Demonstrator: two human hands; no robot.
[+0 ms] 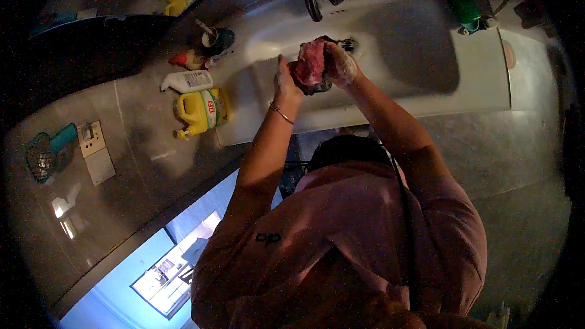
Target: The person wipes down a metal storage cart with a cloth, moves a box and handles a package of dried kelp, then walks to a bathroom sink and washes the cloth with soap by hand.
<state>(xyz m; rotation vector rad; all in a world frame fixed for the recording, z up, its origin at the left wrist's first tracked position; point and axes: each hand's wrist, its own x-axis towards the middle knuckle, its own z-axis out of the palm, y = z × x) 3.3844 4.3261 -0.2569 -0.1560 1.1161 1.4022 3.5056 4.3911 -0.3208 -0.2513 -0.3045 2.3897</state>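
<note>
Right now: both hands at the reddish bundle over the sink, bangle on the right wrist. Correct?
Not quite: the bangle is on the left wrist, not the right, as the head view shows. The rest stands: left hand and right hand are both at the reddish bundle over the sink.

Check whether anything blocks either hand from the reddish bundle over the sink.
Nothing visible does: the left hand and right hand meet the reddish bundle directly, from either side. The dark faucet shows beyond it, apart from both hands.
</note>
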